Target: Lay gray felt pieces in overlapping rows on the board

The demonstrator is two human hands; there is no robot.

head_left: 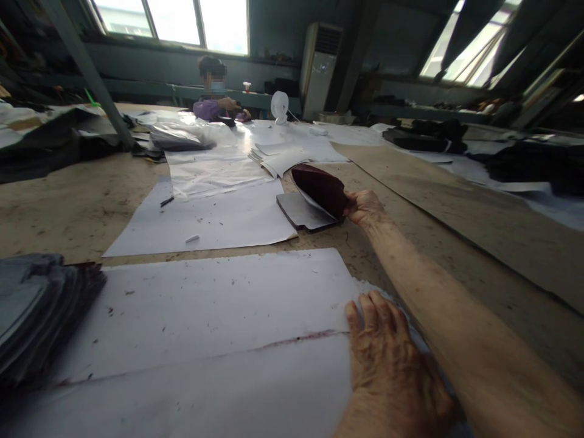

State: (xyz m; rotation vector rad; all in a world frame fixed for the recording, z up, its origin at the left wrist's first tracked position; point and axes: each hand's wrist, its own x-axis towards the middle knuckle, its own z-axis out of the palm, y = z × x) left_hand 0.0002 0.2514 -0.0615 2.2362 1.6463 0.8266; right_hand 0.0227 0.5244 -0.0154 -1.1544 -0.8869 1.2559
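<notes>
Two bare hands were present over the table point(68, 213). The right hand point(365, 207) pinched one maroon sheet point(322, 190) at its near right corner, fingers pressed together on it. The left hand point(387, 353) rested palm down at the right edge of the near white paper point(205, 310), fingers bent and slightly spread; its thumb I could not make out.

The maroon sheet was raised and curved, a pale face showing along its lower edge. It stood over one grey panel point(298, 210), dark-edged, which lay flat at the right edge of the middle white paper point(214, 228), close to that paper's near right corner.

On the middle paper I counted one white stick point(192, 238), by the near edge, and one dark pen-like item point(166, 201), toward the left edge. One stack of grey sheets point(41, 310) occupied the near paper's left end. Toward the table's far edge: one white fan point(280, 106), one co-worker point(205, 110), and one clear plastic wrap point(182, 131) over flat pieces too indistinct to count.
</notes>
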